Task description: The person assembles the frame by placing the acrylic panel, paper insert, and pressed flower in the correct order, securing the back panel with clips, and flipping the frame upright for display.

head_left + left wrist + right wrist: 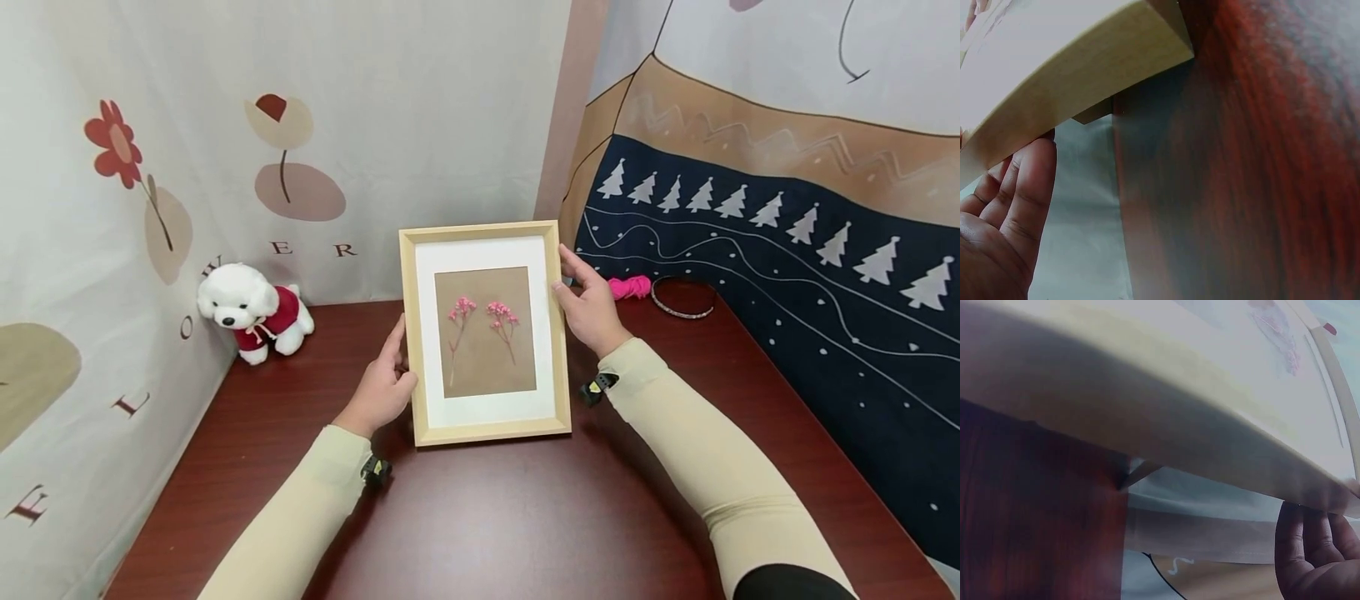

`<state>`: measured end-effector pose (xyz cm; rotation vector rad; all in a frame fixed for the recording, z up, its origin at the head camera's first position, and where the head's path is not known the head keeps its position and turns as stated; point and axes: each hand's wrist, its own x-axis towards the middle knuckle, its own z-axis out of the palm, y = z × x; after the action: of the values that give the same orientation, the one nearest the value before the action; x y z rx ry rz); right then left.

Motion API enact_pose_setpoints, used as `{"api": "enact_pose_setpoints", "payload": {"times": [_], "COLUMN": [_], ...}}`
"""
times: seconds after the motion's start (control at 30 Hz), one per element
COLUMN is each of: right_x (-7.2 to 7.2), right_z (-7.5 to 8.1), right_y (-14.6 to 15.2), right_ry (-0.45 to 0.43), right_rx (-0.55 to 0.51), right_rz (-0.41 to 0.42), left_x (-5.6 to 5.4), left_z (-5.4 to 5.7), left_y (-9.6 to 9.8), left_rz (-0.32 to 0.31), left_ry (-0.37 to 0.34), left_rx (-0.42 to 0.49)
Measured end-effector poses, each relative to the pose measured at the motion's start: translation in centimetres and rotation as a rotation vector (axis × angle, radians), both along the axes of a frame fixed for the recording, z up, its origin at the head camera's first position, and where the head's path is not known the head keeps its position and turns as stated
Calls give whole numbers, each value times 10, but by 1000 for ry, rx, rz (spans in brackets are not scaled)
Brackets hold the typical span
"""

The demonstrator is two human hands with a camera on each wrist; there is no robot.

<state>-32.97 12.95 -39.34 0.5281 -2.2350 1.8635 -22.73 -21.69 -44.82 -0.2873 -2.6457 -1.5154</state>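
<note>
A light wooden picture frame (491, 435) stands upright on the table, leaning back slightly. Inside its white mat, pink flower sprigs (502, 317) lie on a brown backing. My left hand (375, 390) holds the lower left side, thumb at the front edge and fingers along the side toward the back. Higher up, on the opposite side, my right hand (591, 310) grips the border near the top right corner. Behind the frame, a prop leg (1141, 474) shows in the right wrist view; the left wrist view shows the frame's wooden side (1091, 72) over the fingers.
On the dark red table (525, 517), a white plush dog (255, 312) in a red top sits at the back left. A pink scrunchie (630, 287) and a thin headband (682, 314) lie at the back right. Printed curtains (450, 108) hang behind.
</note>
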Motion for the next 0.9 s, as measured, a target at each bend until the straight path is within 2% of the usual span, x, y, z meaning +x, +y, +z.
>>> {"api": "enact_pose_setpoints", "payload": {"times": [0.47, 0.7, 0.9], "right_x": [-9, -7, -6], "right_z": [3, 7, 8], "right_y": [0, -1, 1], "right_ry": [-50, -114, -145], "right_rx": [84, 105, 147], "right_rz": [42, 118, 127], "left_x": [-3, -6, -7], "left_z": [-1, 0, 0], "left_y": [-1, -3, -4], "left_rz": [13, 27, 34], "left_ry": [26, 36, 36], "left_rx": [-11, -26, -41]}}
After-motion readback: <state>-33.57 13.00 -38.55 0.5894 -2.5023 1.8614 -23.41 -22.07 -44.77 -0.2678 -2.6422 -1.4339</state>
